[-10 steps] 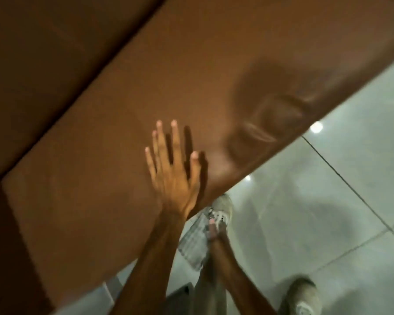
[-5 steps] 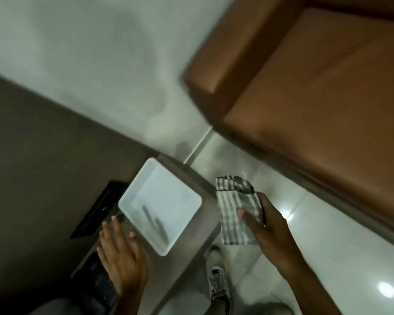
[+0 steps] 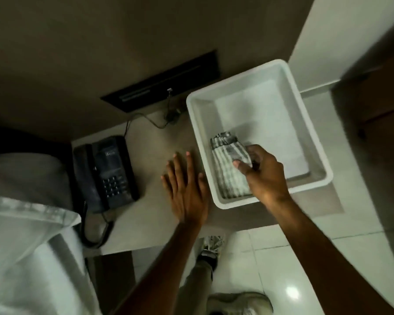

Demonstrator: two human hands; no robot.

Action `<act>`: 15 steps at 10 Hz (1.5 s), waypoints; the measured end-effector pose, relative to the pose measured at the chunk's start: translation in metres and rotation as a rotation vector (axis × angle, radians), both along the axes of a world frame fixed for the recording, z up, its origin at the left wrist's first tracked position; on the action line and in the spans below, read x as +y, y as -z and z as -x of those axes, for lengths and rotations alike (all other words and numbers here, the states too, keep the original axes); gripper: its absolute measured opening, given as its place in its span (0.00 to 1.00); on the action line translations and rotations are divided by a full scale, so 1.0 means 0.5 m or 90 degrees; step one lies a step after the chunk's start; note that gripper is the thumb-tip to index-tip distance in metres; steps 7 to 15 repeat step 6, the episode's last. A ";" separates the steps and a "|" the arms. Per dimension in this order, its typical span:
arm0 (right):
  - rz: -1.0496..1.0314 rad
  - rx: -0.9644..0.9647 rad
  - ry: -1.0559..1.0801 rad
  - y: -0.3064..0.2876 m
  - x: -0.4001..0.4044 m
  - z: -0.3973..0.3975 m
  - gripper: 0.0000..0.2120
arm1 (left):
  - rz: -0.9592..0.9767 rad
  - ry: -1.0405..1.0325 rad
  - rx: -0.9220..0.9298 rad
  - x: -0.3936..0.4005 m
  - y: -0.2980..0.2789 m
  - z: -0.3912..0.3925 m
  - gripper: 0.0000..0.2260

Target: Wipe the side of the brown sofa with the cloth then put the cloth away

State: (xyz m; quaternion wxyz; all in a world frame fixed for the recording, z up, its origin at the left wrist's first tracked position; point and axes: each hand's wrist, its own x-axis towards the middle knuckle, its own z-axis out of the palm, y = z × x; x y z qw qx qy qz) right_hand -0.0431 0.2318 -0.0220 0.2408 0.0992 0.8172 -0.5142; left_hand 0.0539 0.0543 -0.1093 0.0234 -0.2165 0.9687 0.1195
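Observation:
A folded grey-and-white striped cloth lies inside a white plastic tray on a small grey side table. My right hand reaches into the tray with its fingers closed on the cloth's right edge. Flat on the tabletop just left of the tray rests my left hand, fingers spread, holding nothing. A dark brown edge of the sofa shows at the far right.
A black desk phone with its cord sits on the table's left part. A black slot panel is set in the brown wall behind. White bedding lies at the left. My shoes stand on the white tiled floor.
My view swung from the sofa side to the side table. My right hand carried the cloth down into the white tray, and my left hand came to rest flat on the table.

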 end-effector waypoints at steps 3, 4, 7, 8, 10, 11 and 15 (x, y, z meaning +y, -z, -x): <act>-0.410 0.260 -0.233 0.001 -0.048 -0.014 0.32 | 0.003 -0.024 -0.004 0.008 0.016 -0.001 0.32; -0.388 0.216 -0.272 0.016 -0.048 -0.030 0.31 | 0.014 -0.012 -0.013 0.008 0.008 0.001 0.32; -0.306 0.122 -0.222 -0.073 -0.041 -0.030 0.33 | 0.027 0.000 -0.042 -0.022 -0.040 0.003 0.34; -0.306 0.122 -0.222 -0.073 -0.041 -0.030 0.33 | 0.027 0.000 -0.042 -0.022 -0.040 0.003 0.34; -0.306 0.122 -0.222 -0.073 -0.041 -0.030 0.33 | 0.027 0.000 -0.042 -0.022 -0.040 0.003 0.34; -0.306 0.122 -0.222 -0.073 -0.041 -0.030 0.33 | 0.027 0.000 -0.042 -0.022 -0.040 0.003 0.34; -0.306 0.122 -0.222 -0.073 -0.041 -0.030 0.33 | 0.027 0.000 -0.042 -0.022 -0.040 0.003 0.34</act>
